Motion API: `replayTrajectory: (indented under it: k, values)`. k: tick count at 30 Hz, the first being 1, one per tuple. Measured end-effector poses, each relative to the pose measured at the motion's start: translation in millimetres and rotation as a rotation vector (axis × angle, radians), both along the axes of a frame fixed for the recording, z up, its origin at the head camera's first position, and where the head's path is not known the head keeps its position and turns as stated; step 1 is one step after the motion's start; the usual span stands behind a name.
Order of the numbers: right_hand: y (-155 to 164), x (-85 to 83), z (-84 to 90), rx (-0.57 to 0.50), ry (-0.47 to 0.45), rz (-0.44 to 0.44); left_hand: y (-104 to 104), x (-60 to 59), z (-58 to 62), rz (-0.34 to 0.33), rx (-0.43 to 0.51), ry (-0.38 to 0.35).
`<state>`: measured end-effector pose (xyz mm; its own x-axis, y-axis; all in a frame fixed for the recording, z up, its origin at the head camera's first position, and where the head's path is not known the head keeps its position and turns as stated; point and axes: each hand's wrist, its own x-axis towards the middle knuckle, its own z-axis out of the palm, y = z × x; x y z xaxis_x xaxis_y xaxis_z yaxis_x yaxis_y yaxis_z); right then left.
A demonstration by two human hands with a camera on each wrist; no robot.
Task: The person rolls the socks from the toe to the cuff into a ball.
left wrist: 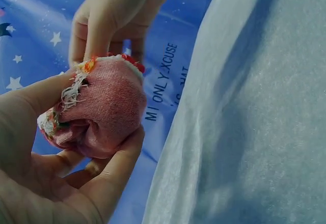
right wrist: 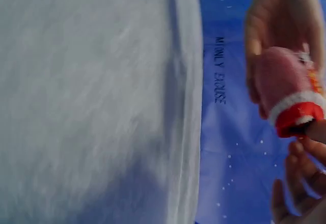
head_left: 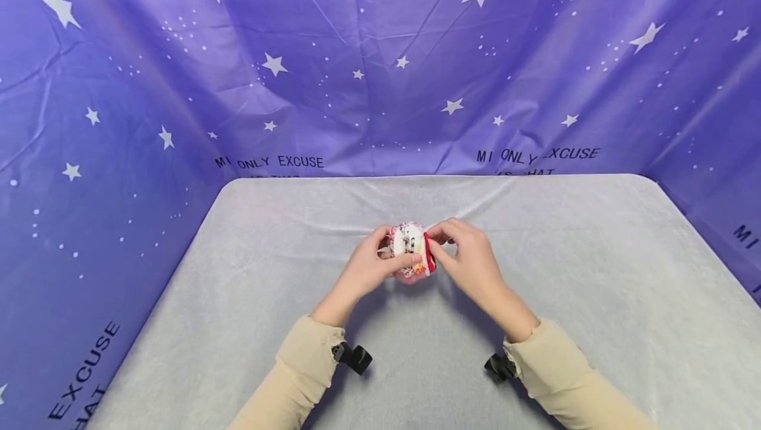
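A rolled-up pink sock (head_left: 409, 238) with a red-and-white cuff is held up between both hands over the far half of the table. My left hand (head_left: 364, 270) grips its rounded body, thumb across the near side and fingers around the back. In the left wrist view, pink knit (left wrist: 112, 94) bulges out, with white loose threads (left wrist: 74, 92) along one side. My right hand (head_left: 473, 257) pinches the cuff's edge from the right. The right wrist view shows the red cuff (right wrist: 298, 116) with a dark opening and a fingertip at it; the sock's inside is hidden.
A grey cloth covers the table (head_left: 250, 324). Behind and beside it hangs a purple-blue curtain (head_left: 368, 40) with white stars and black lettering. Black camera mounts (head_left: 357, 358) are strapped at both beige sleeves (head_left: 297, 364).
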<state>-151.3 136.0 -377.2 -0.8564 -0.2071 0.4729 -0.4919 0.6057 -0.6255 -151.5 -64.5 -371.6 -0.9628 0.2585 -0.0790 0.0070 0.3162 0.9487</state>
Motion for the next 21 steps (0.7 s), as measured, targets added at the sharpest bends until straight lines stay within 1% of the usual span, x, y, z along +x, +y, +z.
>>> replayTrajectory:
  k: [2,4,5,6,8,11,13,15,16,18,21]
  values:
    - [0.9,0.1,0.1,0.034,0.063,-0.028,-1.1,-0.3,-0.9,-0.006,0.004,0.001]
    - [2.8,-1.0,0.5,0.008,0.068,-0.050,-3.3,-0.8,-0.8,0.012,0.027,-0.005]
    - [3.5,-2.0,0.7,-0.021,0.046,-0.048,-4.5,-1.3,-0.7,0.024,0.031,-0.003]
    - [3.9,-3.0,0.8,-0.055,0.011,-0.039,-5.7,-1.9,-0.6,0.034,0.030,0.001]
    - [3.7,-5.1,0.5,-0.123,-0.089,0.000,-7.0,-3.0,-0.3,0.044,0.024,-0.003]
    - [0.9,-7.3,-1.2,-0.233,-0.284,0.116,-5.8,-5.6,-0.2,0.037,-0.003,-0.022]
    - [-1.0,-8.0,-1.7,-0.333,-0.422,0.194,-3.7,-8.4,-0.8,0.034,-0.028,-0.030]
    - [-2.3,-9.3,-1.3,-0.425,-0.534,0.250,-1.3,-12.1,-1.4,0.039,-0.054,-0.027]
    - [-2.8,-10.3,-0.8,-0.456,-0.576,0.266,0.2,-14.1,-1.3,0.040,-0.062,-0.027]
    - [-3.2,-13.7,0.0,-0.474,-0.625,0.259,3.6,-18.3,-0.8,0.036,-0.068,-0.029]
    - [-2.5,-22.8,-1.0,-0.481,-0.662,0.200,9.6,-24.8,0.2,0.026,-0.091,-0.028]
